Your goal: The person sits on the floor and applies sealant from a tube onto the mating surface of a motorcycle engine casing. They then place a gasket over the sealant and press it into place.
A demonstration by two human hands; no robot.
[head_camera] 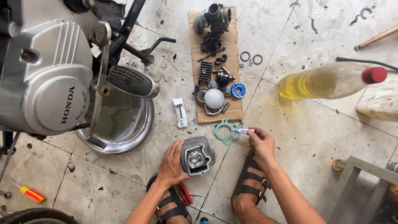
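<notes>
On a stained tile floor (315,137), the left hand (172,164) wraps closed around an engine cylinder (197,155); the right hand (261,145) pinches a small tube (244,130) over a green gasket (226,132) just beside it.

Gasket (226,131) right of cylinder (197,156), cardboard (234,111) behind both.

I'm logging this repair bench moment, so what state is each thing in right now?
Cylinder: on the floor, steadied by the left hand.
Tube: pinched in the right hand, tip at the gasket.
Gasket: flat on the floor, loose.
Bottle: lying on its side, capped, part full.
Pan: under the engine, holding liquid.
Carburetor: off the engine, on cardboard.
</notes>
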